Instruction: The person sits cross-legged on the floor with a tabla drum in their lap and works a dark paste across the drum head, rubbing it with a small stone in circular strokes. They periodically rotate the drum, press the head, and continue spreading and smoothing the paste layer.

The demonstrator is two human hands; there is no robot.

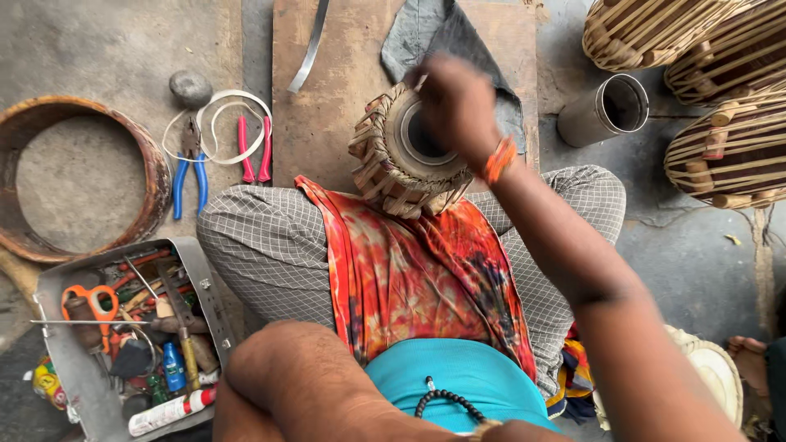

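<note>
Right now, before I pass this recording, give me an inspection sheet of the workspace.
Surface: wooden board on a grey concrete floor, with a grey cloth and a metal strip on it.
Job's things: small drum laced with straps, tilted against the lap over an orange tie-dye cloth.
Clutter: open metal toolbox with scissors and tools; blue pliers; red pliers; stone; round wooden hoop.
Hands: right hand on the drum head, blurred; left hand out of view, only the forearm shows.
Cables: nothing seen; a white cord loop lies by the pliers.
Surroundings: more laced drums, metal cylinder.
</note>
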